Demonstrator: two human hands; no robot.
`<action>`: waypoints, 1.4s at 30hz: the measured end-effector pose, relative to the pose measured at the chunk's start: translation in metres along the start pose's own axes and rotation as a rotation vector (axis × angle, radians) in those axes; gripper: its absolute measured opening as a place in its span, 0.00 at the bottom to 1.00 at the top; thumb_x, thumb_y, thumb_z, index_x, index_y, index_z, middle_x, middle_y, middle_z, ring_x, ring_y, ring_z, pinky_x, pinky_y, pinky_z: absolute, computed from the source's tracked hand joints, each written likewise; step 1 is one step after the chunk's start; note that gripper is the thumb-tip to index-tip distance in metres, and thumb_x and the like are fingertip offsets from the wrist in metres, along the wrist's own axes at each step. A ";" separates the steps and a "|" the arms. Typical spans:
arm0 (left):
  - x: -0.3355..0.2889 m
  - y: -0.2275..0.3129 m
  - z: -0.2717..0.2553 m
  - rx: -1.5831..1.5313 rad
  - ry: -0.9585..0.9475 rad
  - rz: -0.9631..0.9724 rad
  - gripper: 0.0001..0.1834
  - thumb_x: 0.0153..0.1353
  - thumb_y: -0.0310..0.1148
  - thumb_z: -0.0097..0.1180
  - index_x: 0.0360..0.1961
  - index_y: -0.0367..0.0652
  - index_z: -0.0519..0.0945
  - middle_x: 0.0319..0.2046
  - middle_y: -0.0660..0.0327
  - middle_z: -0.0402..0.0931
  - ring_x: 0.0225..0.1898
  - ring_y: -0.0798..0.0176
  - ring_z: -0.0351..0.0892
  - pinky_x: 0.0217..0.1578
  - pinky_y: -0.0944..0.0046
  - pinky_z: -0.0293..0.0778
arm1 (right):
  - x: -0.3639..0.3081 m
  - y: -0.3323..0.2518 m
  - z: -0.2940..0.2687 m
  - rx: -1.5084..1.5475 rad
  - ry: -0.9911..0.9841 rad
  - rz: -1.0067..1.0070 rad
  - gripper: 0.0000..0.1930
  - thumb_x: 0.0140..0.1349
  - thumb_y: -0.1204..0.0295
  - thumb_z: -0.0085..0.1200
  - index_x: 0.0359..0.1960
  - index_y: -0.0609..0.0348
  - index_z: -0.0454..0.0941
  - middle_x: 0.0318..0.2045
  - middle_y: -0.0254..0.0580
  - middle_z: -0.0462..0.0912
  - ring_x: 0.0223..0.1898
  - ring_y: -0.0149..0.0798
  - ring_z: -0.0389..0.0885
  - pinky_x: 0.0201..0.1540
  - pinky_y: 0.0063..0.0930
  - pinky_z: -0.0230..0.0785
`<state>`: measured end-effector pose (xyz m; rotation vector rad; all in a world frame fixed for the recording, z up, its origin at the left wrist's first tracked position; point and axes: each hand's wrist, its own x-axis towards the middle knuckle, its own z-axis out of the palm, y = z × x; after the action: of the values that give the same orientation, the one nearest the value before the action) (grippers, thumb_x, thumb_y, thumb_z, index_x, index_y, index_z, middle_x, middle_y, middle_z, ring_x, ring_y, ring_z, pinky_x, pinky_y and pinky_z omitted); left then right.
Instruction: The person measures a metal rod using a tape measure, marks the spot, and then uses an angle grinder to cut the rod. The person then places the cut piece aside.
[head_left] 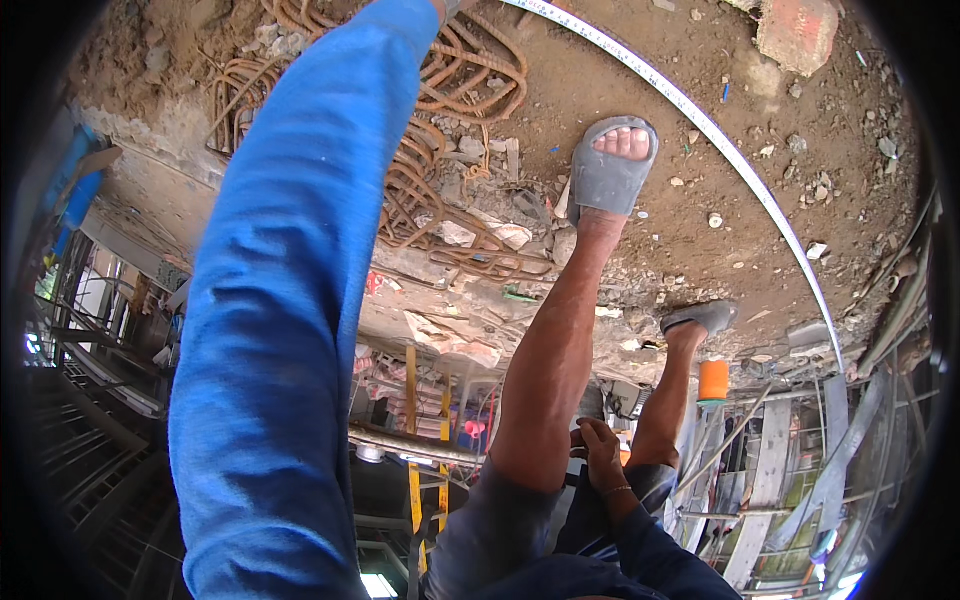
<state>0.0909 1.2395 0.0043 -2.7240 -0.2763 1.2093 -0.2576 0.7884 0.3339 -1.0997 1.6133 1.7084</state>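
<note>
My left arm, in a bright blue sleeve, stretches from the lower edge to the top edge. Only a sliver of my left hand [446, 8] shows there, its fingers cut off. Close beside it, a white tape measure blade [690, 108] enters from the top edge. The blade arcs over the dirt and down to the right, its lower end near some boards. My right hand [602, 455], at the end of a dark sleeve with a thin band round the wrist, is low beside my legs. Its fingers are curled; what they hold, if anything, is hard to make out against the dark background.
My feet wear grey slide sandals [612, 180] on rubble-strewn soil. Bundles of rusty bent rebar [470, 75] lie left of them. A broken block [797, 32] sits at the top right. An orange cylinder [713, 381], planks [765, 480] and a yellow ladder [414, 500] show lower down.
</note>
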 end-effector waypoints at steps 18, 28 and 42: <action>-0.014 0.000 0.029 0.047 0.212 0.071 0.11 0.61 0.36 0.51 0.36 0.54 0.87 0.41 0.64 0.81 0.51 0.56 0.76 0.47 0.46 0.71 | -0.098 -0.031 -0.114 -1.099 0.574 -0.559 0.21 0.57 0.68 0.63 0.51 0.63 0.75 0.45 0.53 0.77 0.55 0.58 0.74 0.62 0.50 0.63; -0.018 -0.003 0.027 -0.042 0.208 0.051 0.11 0.61 0.36 0.51 0.35 0.54 0.87 0.42 0.63 0.80 0.53 0.55 0.75 0.47 0.46 0.70 | -0.056 0.014 -0.130 -0.921 0.523 -0.341 0.42 0.49 0.62 0.69 0.64 0.62 0.63 0.61 0.60 0.65 0.63 0.60 0.65 0.67 0.49 0.59; -0.025 0.012 0.011 -0.031 0.132 -0.018 0.12 0.62 0.39 0.55 0.43 0.52 0.86 0.49 0.60 0.79 0.57 0.53 0.73 0.52 0.42 0.71 | -0.043 0.020 -0.132 -0.949 0.549 -0.285 0.44 0.48 0.65 0.68 0.67 0.57 0.60 0.64 0.57 0.62 0.67 0.59 0.60 0.71 0.53 0.49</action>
<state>0.0679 1.2227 0.0126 -2.8062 -0.3049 1.0236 -0.2258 0.6631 0.3875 -2.2728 0.7516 2.1131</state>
